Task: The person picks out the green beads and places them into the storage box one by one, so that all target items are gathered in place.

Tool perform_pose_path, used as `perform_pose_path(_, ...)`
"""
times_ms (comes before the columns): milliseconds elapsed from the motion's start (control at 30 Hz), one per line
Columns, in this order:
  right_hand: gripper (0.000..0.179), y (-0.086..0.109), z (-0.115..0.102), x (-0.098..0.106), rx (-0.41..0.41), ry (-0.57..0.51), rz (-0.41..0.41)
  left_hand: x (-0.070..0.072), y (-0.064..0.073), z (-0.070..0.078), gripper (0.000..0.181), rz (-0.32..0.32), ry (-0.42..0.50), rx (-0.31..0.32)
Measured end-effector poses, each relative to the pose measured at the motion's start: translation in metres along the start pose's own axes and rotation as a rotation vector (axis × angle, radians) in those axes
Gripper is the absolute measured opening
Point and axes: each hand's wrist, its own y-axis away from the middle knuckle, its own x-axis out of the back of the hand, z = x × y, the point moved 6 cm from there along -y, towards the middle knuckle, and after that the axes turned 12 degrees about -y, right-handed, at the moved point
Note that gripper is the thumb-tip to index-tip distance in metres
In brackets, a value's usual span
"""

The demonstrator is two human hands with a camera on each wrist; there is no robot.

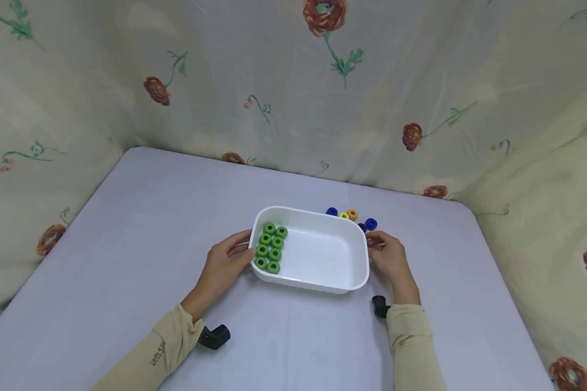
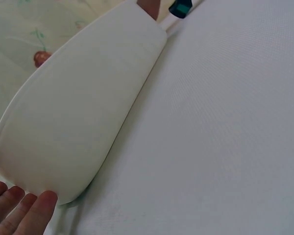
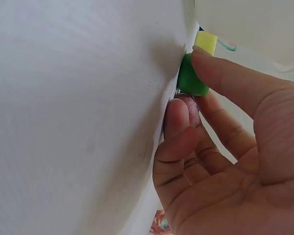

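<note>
A white rectangular tray [image 1: 318, 255] stands on the table, with several green beads [image 1: 275, 254] in two columns along its left end. My left hand [image 1: 227, 260] grips that end, thumb at the rim and fingers against the outer wall. In the left wrist view its fingertips [image 2: 39, 208] touch the tray's wall [image 2: 83, 103]. Just outside the tray's right end, my right hand [image 1: 387, 255] is low by the table. The right wrist view shows that hand [image 3: 220, 161] pinching a green bead [image 3: 191, 78], with a yellow bead [image 3: 206, 43] just beyond it.
Behind the tray's back right corner lie loose beads: a blue one [image 1: 371, 224], an orange one [image 1: 352, 214] and a yellow one [image 1: 343, 215] among them. A flowered curtain [image 1: 274, 81] hangs round the table [image 1: 176, 190]. Black wrist devices [image 1: 215, 336] show at both sleeves.
</note>
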Motion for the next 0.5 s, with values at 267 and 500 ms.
perform_pose_path(267,0.037,0.0004,0.0027,0.0007,-0.016,0.006,-0.011,-0.0034,0.0011,-0.0007,0.05,0.001,-0.004,0.015)
perform_pose_path(500,0.039,-0.0006,0.0073,0.0008,-0.071,-0.007,-0.03,-0.0056,0.0027,0.0024,0.05,-0.002,-0.005,-0.009)
